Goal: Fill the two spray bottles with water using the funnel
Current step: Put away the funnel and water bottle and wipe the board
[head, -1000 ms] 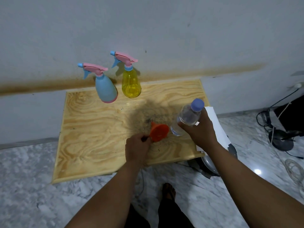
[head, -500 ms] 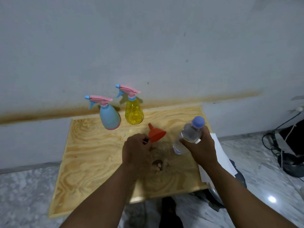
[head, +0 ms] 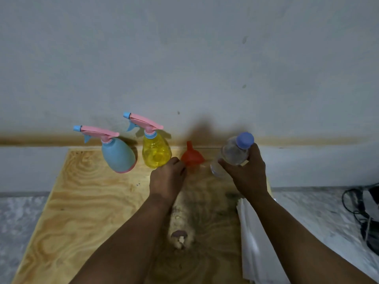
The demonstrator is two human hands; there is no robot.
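Two spray bottles stand at the back of the plywood board (head: 82, 201), both with pink trigger heads screwed on: a light blue one (head: 118, 155) on the left and a clear yellow one (head: 156, 153) to its right. My left hand (head: 167, 180) grips the orange funnel (head: 192, 155) by its rim, spout pointing up, just right of the yellow bottle. My right hand (head: 247, 173) holds a clear water bottle (head: 233, 152) with a blue cap on, tilted, right of the funnel.
A grey wall rises directly behind the board. White sheets of paper (head: 254, 242) lie at the board's right edge. Black cables and a dark object (head: 365, 214) sit on the marble floor to the far right.
Both hands have moved away from me toward the wall, carrying the funnel and the water bottle. The funnel now sits beside the yellow spray bottle.
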